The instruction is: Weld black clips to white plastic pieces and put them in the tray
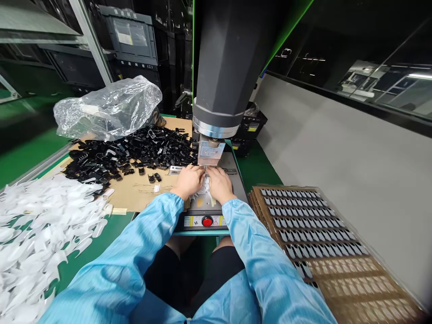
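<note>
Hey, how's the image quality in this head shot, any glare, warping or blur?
Head view: bright even light; glare on the plastic bag and reflections in the window; wide-angle warping bends the tray and sleeves at the edges; both hands, left hand and right hand, are sharp; white parts look nearly blown out.

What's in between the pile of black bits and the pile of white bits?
Brown cardboard sheet in the head view: the black clips lie on it, and a bare strip of it, then green table, separates them from the white plastic pieces.
</note>
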The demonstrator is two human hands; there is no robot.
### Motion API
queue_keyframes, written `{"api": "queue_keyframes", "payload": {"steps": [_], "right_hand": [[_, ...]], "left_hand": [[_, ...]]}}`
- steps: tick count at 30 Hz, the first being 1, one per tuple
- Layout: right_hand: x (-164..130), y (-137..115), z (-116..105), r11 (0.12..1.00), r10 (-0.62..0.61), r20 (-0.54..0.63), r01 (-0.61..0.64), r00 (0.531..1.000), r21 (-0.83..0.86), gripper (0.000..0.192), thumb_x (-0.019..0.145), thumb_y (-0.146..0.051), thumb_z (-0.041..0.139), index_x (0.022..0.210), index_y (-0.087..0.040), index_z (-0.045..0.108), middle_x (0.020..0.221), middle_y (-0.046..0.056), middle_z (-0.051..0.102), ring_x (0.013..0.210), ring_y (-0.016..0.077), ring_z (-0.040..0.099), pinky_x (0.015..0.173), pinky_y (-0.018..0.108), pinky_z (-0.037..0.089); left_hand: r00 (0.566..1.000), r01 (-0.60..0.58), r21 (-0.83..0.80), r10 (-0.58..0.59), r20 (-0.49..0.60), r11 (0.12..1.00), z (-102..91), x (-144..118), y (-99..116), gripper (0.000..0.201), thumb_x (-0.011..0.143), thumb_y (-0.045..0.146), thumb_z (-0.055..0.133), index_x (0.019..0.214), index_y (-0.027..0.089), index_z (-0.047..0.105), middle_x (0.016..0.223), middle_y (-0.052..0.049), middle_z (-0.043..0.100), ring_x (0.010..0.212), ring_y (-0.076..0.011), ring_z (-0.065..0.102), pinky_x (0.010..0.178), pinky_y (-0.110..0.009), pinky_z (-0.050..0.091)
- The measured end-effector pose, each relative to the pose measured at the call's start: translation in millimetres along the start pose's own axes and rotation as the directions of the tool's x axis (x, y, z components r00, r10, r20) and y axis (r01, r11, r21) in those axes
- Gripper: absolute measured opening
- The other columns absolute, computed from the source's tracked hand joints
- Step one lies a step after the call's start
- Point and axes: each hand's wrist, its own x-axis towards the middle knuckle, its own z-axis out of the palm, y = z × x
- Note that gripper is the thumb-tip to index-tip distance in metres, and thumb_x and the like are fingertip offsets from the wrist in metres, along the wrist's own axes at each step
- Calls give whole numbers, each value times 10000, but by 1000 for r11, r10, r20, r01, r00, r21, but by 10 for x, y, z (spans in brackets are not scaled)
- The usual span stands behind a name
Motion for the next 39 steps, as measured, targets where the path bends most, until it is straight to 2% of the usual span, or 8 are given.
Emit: {"api": "queue_keyframes", "payload": {"steps": [7, 11, 15, 20, 24, 29, 34, 39], "right_hand": [[33, -55, -85, 1000, 19, -20, -19, 1000, 19, 480, 985, -156, 500, 1428, -238, 665, 1497, 82, 644, 1391, 331, 469, 1147, 487, 414], [51, -316, -33, 991, 15, -113, 0, 993, 131, 382, 967, -169, 543, 1310, -200, 710, 1333, 118, 698, 1265, 323, 531, 1116, 472, 429], [193, -816, 71, 953, -117, -51, 127, 992, 275, 379, 976, -174, 568, 1336, -201, 685, 1290, 108, 696, 1208, 301, 555, 1107, 454, 456], [549, -1329, 330, 927, -242, 100, 200, 965, 316, 565, 955, -90, 561, 1498, -245, 572, 1424, 98, 617, 1288, 265, 538, 1122, 431, 466], [801, -1499, 511, 907, -356, 169, 296, 919, 299, 600, 956, -33, 515, 1496, -288, 574, 1509, 50, 588, 1288, 248, 552, 1117, 421, 466], [923, -1527, 505, 900, -421, 240, 371, 875, 229, 389, 1001, -195, 647, 1383, -269, 649, 1365, 68, 651, 1211, 243, 591, 1055, 385, 483], [885, -1540, 434, 927, -374, 237, 368, 897, 72, 329, 961, -457, 770, 1180, -224, 690, 1181, 92, 637, 1105, 265, 598, 921, 378, 505], [767, -1512, 427, 943, -333, 221, 318, 917, 102, 335, 958, -497, 770, 1119, -215, 686, 1169, 90, 607, 1066, 248, 586, 908, 372, 506]], "left_hand": [[999, 15, 24, -16, 49, 1000, -281, -213, 56, 430, 1054, 365, 521, 1440, 220, 645, 1518, -108, 629, 1301, -297, 574, 1112, -453, 456], [986, 125, 75, -132, 103, 989, -665, -351, -447, 369, 1021, 345, 562, 1339, 205, 684, 1409, -131, 655, 1266, -292, 611, 1089, -414, 484], [888, 393, 145, -415, 198, 908, -1018, -466, -1145, 375, 966, 400, 640, 1279, 196, 670, 1294, -126, 661, 1185, -272, 671, 1007, -344, 520], [786, 481, 146, -500, 365, 864, -1064, -637, -1489, 703, 812, 600, 793, 1351, 191, 604, 1318, -140, 639, 1161, -292, 684, 973, -333, 531], [822, 454, 106, -461, 335, 885, -952, -736, -1499, 575, 856, 546, 761, 1302, 199, 655, 1284, -141, 648, 1122, -289, 699, 971, -350, 542], [884, 335, 84, -344, 315, 938, -977, -820, -1604, 334, 910, 362, 696, 1199, 202, 746, 1204, -123, 719, 1182, -287, 682, 1027, -345, 535], [901, 312, 74, -320, 292, 947, -1036, -919, -1650, 395, 933, 267, 628, 1315, 215, 717, 1225, -102, 761, 1161, -266, 704, 1023, -328, 537], [913, 295, 54, -298, 279, 954, -992, -979, -1665, 357, 933, 296, 616, 1250, 275, 780, 1167, -71, 789, 1154, -257, 708, 1037, -310, 531]]}}
